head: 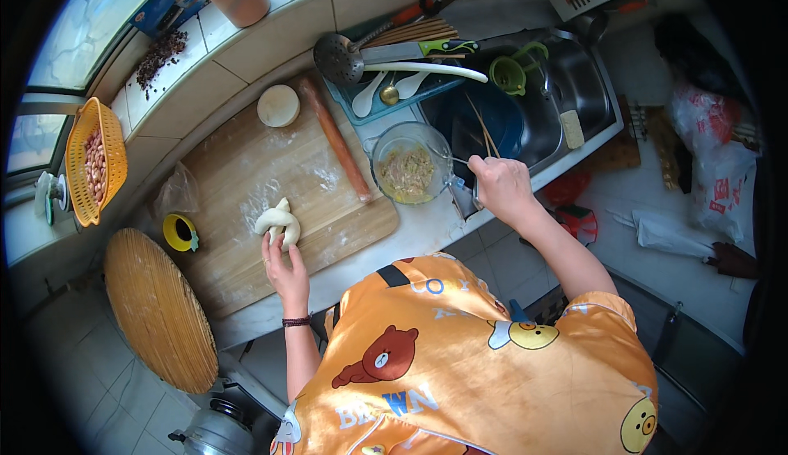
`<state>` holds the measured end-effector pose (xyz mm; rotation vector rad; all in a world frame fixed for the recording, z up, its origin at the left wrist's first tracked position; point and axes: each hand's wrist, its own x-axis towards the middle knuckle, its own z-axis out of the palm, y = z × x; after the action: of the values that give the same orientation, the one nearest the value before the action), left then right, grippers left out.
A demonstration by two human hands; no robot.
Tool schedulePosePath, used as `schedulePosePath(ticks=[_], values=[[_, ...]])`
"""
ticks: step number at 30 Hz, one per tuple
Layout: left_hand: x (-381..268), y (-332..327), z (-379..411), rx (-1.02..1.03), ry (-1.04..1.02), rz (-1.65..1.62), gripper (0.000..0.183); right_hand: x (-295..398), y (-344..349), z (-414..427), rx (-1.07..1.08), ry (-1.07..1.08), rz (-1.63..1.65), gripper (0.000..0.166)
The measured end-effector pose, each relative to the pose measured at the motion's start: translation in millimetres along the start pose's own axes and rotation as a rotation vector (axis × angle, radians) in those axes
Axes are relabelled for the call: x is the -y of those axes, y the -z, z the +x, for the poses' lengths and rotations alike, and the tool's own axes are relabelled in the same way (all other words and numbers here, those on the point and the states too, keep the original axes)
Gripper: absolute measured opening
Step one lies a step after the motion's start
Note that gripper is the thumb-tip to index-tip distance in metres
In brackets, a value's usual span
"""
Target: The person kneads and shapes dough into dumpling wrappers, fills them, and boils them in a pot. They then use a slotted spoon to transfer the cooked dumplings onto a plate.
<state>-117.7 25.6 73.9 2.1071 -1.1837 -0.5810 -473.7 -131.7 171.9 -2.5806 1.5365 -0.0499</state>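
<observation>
On the floured wooden board (332, 221), a looped rope of white dough (284, 218) lies in front of me. The fingers of my left hand (288, 273) are around its near end, and the dough stays on the board. To the right, my right hand (502, 187) grips the thin metal handle (458, 159) of a utensil. Its other end reaches into a glass bowl (377, 159) of minced filling (406, 172); its tip is not clear. Between the dough and the bowl lies a wooden rolling pin (335, 141).
A pale round object (278, 105) sits at the board's far side. Behind the bowl, a teal tray (385, 105) carries a knife (394, 52), skimmer (337, 60) and spoons. The sink (594, 92) is right. At left are a yellow cup (175, 233), round wooden lid (160, 310) and peanut basket (114, 166).
</observation>
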Motion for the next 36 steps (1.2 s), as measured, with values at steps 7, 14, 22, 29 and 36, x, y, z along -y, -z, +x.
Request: schedulePosePath(ticks=[7,14,22,29,36], values=[[2,1,2,0.009,-0.033,0.059,0.025,31,-38,-20,0.127,0.009,-0.085,0.008],[4,4,-1,-0.004,0.007,-0.003,0.025,22,-19,-8,-0.019,0.015,-0.218,0.010],[-2,3,4,0.011,-0.033,-0.003,0.024,17,-18,15,-0.177,0.276,-0.393,0.018],[7,-2,-2,0.028,-0.065,0.027,0.021,16,-51,13,0.100,0.315,-0.415,0.007],[8,1,-10,0.026,-0.005,-0.015,0.019,18,-41,27,-0.077,0.220,-0.236,0.015]])
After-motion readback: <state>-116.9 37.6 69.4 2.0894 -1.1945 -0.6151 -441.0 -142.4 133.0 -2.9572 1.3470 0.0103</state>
